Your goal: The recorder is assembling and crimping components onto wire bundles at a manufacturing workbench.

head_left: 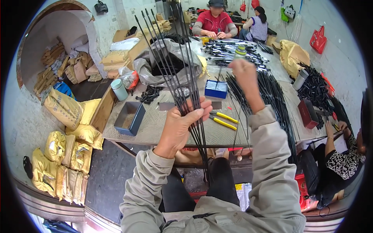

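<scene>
– Left hand (181, 123)?
– Fingers grasp a bundle of long, thin black rods (199, 136); similar loose rods (274, 95) remain on the pale-topped table (155, 126), right of these fingers.
– Right hand (245, 73)?
– Blurred; grip cannot be determined.

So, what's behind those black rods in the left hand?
Mostly a grey plastic bag and a dark flat strip on the table. The left hand and black rods cover the strip's middle and slices of the bag, so those parts can't be seen.
</scene>
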Motion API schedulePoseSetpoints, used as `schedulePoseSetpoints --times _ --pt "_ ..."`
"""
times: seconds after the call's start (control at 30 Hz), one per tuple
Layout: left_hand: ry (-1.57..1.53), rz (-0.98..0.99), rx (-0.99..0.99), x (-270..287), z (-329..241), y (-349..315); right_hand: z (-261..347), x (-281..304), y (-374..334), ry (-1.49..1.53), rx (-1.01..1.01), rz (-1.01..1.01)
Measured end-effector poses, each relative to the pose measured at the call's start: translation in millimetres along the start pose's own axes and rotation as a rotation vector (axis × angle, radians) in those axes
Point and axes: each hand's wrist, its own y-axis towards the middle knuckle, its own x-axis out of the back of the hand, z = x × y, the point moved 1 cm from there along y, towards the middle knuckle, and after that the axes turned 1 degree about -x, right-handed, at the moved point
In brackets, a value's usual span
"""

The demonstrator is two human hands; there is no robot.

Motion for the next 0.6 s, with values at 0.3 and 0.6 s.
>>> schedulePoseSetpoints --times 0.3,0.6 --pt "-0.001 0.044 0.025 15 -6 -3 -119 13 -108 -0.848 -0.124 0.316" --pt "0.034 -0.011 -0.051 15 -20 -4 -92 62 -139 -0.756 0.496 0.787"
